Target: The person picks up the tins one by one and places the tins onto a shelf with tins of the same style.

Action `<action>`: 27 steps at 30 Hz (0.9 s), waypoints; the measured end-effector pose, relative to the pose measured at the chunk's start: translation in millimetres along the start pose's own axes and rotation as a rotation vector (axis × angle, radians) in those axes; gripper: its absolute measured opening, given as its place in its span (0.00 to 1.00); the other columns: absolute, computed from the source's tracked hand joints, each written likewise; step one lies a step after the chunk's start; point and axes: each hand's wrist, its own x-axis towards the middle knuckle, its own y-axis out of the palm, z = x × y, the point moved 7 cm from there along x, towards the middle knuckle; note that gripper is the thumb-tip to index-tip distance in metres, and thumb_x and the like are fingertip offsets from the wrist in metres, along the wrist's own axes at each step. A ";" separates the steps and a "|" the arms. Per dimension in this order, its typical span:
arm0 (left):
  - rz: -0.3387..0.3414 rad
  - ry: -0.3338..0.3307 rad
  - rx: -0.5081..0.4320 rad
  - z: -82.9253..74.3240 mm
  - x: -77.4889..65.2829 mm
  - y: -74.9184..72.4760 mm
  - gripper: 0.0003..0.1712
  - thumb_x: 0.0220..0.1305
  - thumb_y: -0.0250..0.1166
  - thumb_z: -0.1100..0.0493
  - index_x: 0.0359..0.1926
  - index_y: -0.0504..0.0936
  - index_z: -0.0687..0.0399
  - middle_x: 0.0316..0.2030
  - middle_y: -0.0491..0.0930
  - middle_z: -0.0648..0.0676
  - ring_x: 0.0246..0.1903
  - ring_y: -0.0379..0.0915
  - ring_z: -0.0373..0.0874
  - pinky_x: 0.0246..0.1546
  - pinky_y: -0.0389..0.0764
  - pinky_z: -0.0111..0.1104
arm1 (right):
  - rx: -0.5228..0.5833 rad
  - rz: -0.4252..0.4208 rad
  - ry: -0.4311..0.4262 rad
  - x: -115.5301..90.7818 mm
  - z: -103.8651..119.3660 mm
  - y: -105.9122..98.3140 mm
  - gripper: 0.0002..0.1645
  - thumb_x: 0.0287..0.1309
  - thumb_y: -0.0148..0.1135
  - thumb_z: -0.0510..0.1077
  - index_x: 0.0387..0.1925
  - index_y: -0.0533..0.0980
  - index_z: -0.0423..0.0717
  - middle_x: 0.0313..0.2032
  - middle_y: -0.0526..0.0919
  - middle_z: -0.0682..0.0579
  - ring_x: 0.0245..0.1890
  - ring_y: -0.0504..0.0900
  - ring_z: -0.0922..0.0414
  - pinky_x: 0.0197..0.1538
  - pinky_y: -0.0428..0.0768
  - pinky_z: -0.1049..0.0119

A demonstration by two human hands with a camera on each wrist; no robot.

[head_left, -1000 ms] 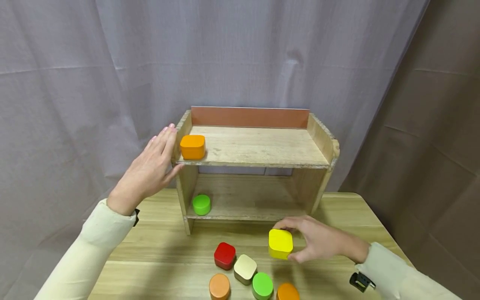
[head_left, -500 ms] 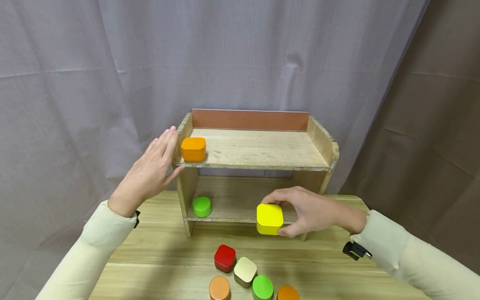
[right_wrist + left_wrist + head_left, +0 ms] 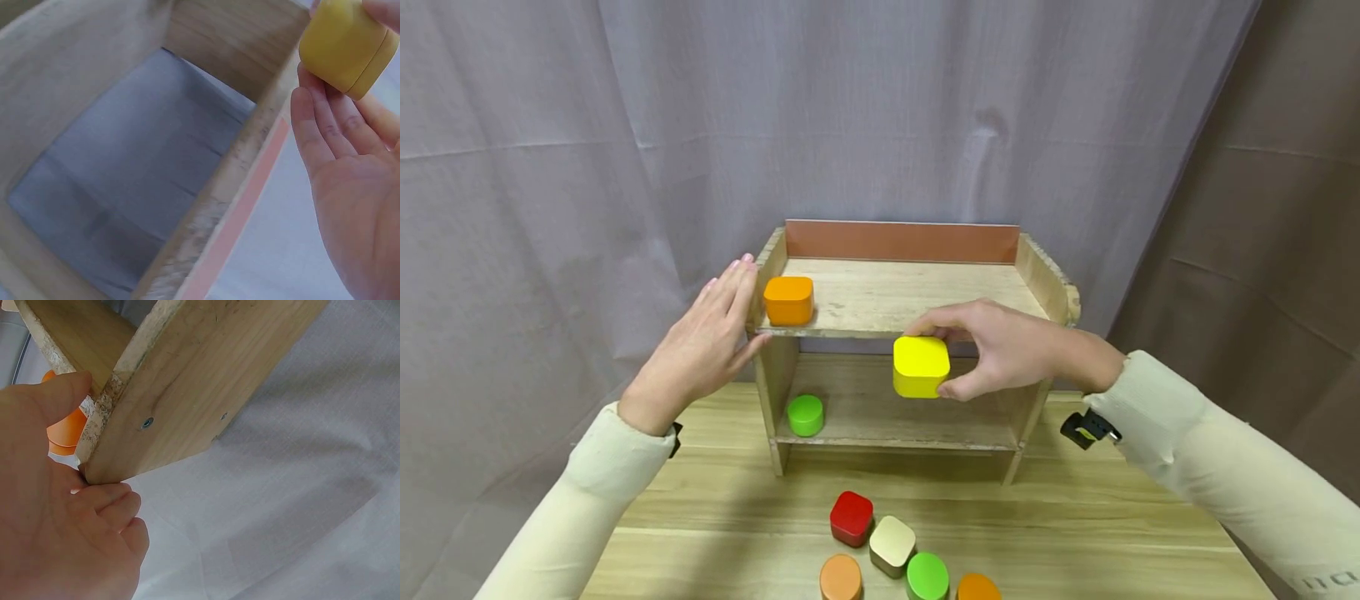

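A yellow rounded-square block (image 3: 921,367) is pinched between the thumb and fingers of my right hand (image 3: 1003,346). It is in the air in front of the two-tier wooden shelf (image 3: 895,418), overlapping the upper board's front edge in the head view. The right wrist view shows the block (image 3: 344,47) above my extended fingers (image 3: 334,128). My left hand (image 3: 696,342) grips the shelf's left side panel, thumb at the front edge. In the left wrist view the fingers (image 3: 119,509) bend against that panel's edge. An orange block (image 3: 788,301) sits on the upper board's left end.
A green round block (image 3: 806,416) stands at the lower board's left. On the table (image 3: 700,517) in front are red (image 3: 852,518), cream (image 3: 892,546), green (image 3: 927,576) and light-orange (image 3: 840,577) blocks, plus a darker orange one (image 3: 977,587). Grey curtain (image 3: 880,108) hangs behind.
My right hand has lifted the yellow block from low over the table up toward the upper board, shifting slightly left. The left hand stays at the shelf's side.
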 end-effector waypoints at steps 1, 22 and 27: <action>0.000 -0.001 -0.002 0.0 0.0 -0.3 0.51 0.75 0.66 0.52 0.82 0.47 0.71 0.83 0.49 0.70 0.82 0.49 0.65 0.81 0.58 0.60 | 0.001 -0.004 -0.001 3.7 0.2 -3.0 0.37 0.50 0.76 0.39 0.65 0.78 0.48 0.49 0.87 0.60 0.49 0.85 0.62 0.64 0.85 0.60; 0.000 -0.011 -0.014 -2.1 3.4 0.3 0.51 0.75 0.67 0.52 0.82 0.48 0.71 0.83 0.50 0.70 0.82 0.49 0.65 0.81 0.57 0.59 | 0.062 -0.078 0.066 74.9 -19.8 -22.0 0.36 0.53 0.73 0.40 0.65 0.78 0.47 0.51 0.88 0.52 0.51 0.86 0.56 0.65 0.85 0.55; 0.009 -0.016 -0.016 -1.5 2.5 1.5 0.51 0.74 0.67 0.52 0.82 0.48 0.71 0.83 0.49 0.70 0.82 0.49 0.65 0.81 0.57 0.59 | 0.077 -0.082 0.086 87.3 -27.0 -21.6 0.39 0.52 0.72 0.40 0.68 0.77 0.46 0.53 0.87 0.51 0.51 0.85 0.55 0.65 0.85 0.57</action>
